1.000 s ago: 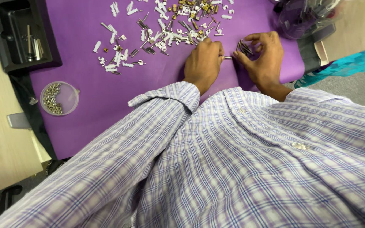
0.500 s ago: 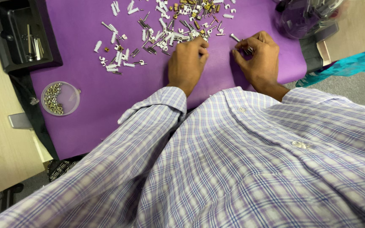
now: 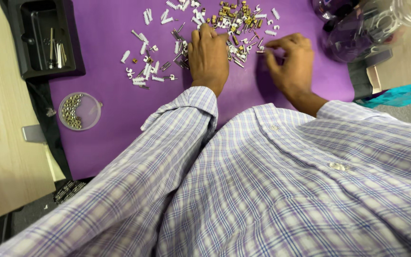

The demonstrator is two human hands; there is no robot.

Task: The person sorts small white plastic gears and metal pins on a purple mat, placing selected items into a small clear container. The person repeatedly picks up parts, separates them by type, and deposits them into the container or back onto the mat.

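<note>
Purple mat point(image 3: 110, 138) on wooden table point(image 3: 1, 157); scattered small parts point(image 3: 177, 43), round dish point(image 3: 79, 111).

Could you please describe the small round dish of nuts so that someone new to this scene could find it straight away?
Start at the purple mat and go to its left edge, below the black tray. There sits a shallow clear round dish with metal nuts heaped on its left side. It stands alone, well apart from the scattered white and brass parts near the left hand.
</note>
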